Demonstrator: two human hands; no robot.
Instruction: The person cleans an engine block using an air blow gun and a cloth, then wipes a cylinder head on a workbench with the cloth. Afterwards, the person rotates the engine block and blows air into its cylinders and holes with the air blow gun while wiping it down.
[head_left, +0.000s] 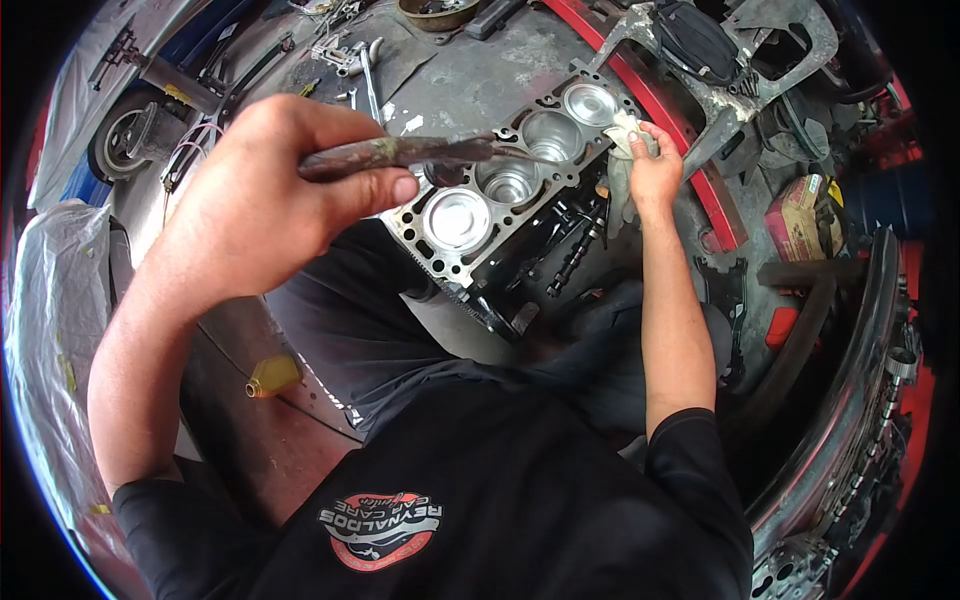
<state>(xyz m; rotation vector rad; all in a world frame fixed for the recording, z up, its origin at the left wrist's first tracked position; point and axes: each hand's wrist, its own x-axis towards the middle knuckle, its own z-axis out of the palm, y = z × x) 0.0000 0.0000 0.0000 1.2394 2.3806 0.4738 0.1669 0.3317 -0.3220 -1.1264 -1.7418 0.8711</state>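
Note:
My left hand [290, 190] is wrapped round the worn handle of a thin-tipped tool [400, 152], held above an engine block [460, 262]. The tool's narrow end reaches over the block's middle cylinders. Four round bores show in the block's flat top; the nearest bore [456, 221] has a shiny piston in it. At the block's far right side, my right hand [655, 165] pinches a pale crumpled cloth [625, 135] near the farthest bore [591, 105].
A red metal beam [712, 200] runs along the right. Wrenches [371, 85] and a round pan [438, 12] lie on the floor beyond. At lower left is a yellow bottle [275, 376]. A chrome bumper [845, 400] curves along the right edge.

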